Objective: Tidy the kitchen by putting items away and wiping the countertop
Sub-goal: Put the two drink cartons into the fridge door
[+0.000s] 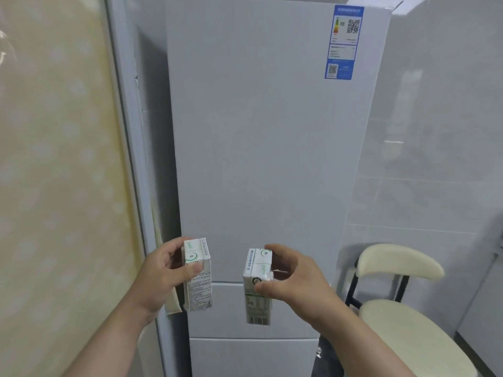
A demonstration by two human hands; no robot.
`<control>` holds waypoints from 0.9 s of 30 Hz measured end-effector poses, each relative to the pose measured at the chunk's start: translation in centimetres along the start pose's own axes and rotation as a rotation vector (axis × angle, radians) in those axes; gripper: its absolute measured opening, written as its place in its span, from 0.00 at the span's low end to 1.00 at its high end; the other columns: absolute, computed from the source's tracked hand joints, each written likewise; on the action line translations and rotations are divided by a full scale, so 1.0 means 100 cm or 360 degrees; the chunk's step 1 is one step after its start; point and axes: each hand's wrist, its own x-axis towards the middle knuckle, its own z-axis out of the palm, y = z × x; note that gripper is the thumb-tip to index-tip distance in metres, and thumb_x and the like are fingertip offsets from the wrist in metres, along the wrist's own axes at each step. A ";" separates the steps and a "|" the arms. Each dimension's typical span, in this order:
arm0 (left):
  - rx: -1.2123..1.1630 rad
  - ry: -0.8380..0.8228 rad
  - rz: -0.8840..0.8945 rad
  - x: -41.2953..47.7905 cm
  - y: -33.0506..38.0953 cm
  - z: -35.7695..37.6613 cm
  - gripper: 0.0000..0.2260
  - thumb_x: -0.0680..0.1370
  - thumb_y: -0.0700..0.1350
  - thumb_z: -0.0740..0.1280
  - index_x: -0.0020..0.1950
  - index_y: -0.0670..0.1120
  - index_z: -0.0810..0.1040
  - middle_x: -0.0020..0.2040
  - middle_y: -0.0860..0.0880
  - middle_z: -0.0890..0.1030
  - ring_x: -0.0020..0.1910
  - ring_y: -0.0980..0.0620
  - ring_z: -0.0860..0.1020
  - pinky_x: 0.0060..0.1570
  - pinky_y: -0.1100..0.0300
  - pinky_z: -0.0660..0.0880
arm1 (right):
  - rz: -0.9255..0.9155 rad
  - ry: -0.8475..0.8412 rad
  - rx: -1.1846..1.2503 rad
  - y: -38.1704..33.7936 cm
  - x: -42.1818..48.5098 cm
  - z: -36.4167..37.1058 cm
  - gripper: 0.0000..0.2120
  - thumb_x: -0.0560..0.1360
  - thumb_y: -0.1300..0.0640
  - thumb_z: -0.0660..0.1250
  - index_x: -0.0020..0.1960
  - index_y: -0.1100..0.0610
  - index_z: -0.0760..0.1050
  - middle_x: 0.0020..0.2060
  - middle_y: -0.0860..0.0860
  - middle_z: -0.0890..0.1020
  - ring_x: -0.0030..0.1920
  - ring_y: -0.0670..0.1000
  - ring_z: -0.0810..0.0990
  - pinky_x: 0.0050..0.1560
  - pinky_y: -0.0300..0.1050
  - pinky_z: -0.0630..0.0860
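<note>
I stand in front of a tall white fridge whose doors are all closed. My left hand grips a small white carton with green print, held upright by its top. My right hand grips a second small white carton, also upright, with a barcode at its bottom. Both cartons hang in the air at about the seam between the fridge's upper door and its middle drawer.
A blue energy label is stuck on the fridge's upper right corner. A cream chair with black legs stands to the right of the fridge. A yellowish patterned panel fills the left; white tiled wall is on the right.
</note>
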 end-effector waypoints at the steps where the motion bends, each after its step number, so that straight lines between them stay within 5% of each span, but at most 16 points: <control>1: 0.0006 -0.0007 0.0017 0.015 -0.005 -0.006 0.23 0.58 0.51 0.78 0.53 0.50 0.83 0.50 0.45 0.85 0.49 0.52 0.82 0.43 0.64 0.78 | -0.0010 -0.0017 -0.0020 -0.002 0.016 0.004 0.31 0.66 0.62 0.79 0.63 0.44 0.73 0.53 0.40 0.84 0.54 0.37 0.81 0.63 0.41 0.75; 5: 0.0007 -0.0039 0.0037 0.077 -0.023 -0.030 0.25 0.59 0.49 0.79 0.55 0.47 0.82 0.52 0.44 0.83 0.54 0.49 0.81 0.48 0.59 0.79 | -0.0062 -0.0044 -0.0067 -0.006 0.078 0.017 0.32 0.65 0.60 0.79 0.66 0.45 0.73 0.54 0.39 0.84 0.55 0.37 0.80 0.63 0.38 0.74; 8: 0.0074 0.0006 -0.0005 0.122 -0.037 -0.045 0.27 0.60 0.48 0.82 0.58 0.51 0.82 0.66 0.51 0.77 0.63 0.51 0.77 0.62 0.47 0.75 | -0.0087 -0.0051 -0.0080 -0.008 0.120 0.026 0.33 0.63 0.56 0.79 0.66 0.48 0.74 0.54 0.40 0.84 0.56 0.39 0.80 0.65 0.41 0.73; 12: 0.0183 0.0188 0.0085 0.162 -0.042 -0.058 0.22 0.54 0.51 0.79 0.47 0.63 0.84 0.73 0.58 0.65 0.67 0.57 0.70 0.65 0.54 0.68 | -0.0103 -0.0038 -0.0073 -0.006 0.162 0.035 0.35 0.62 0.56 0.79 0.68 0.51 0.74 0.54 0.43 0.84 0.56 0.40 0.81 0.65 0.45 0.74; 16: 0.0110 0.0135 0.0097 0.187 -0.050 -0.072 0.24 0.51 0.54 0.76 0.48 0.56 0.85 0.75 0.57 0.60 0.67 0.62 0.68 0.61 0.62 0.66 | -0.0091 -0.0028 -0.0066 -0.004 0.187 0.038 0.34 0.62 0.56 0.79 0.67 0.50 0.74 0.54 0.42 0.84 0.56 0.41 0.81 0.66 0.48 0.74; 18: 0.0060 0.0031 0.0110 0.197 -0.054 -0.076 0.24 0.54 0.52 0.77 0.50 0.53 0.85 0.76 0.56 0.62 0.70 0.57 0.69 0.63 0.57 0.68 | -0.0082 -0.0026 -0.0054 -0.004 0.197 0.040 0.35 0.61 0.55 0.79 0.67 0.50 0.74 0.53 0.42 0.84 0.57 0.41 0.81 0.66 0.49 0.74; 21: 0.0027 -0.0149 0.0185 0.203 -0.058 -0.077 0.23 0.59 0.49 0.77 0.52 0.45 0.84 0.65 0.52 0.77 0.63 0.50 0.77 0.54 0.58 0.77 | -0.0077 -0.0012 -0.0054 -0.004 0.206 0.043 0.37 0.60 0.54 0.79 0.68 0.50 0.74 0.54 0.42 0.84 0.57 0.41 0.81 0.67 0.49 0.73; 27: -0.0060 -0.0142 0.0159 0.212 -0.064 -0.082 0.24 0.58 0.48 0.79 0.52 0.43 0.84 0.57 0.50 0.79 0.56 0.47 0.80 0.47 0.61 0.78 | -0.0075 -0.0023 -0.0076 -0.006 0.215 0.045 0.37 0.61 0.54 0.79 0.68 0.51 0.74 0.54 0.43 0.84 0.57 0.42 0.81 0.66 0.51 0.74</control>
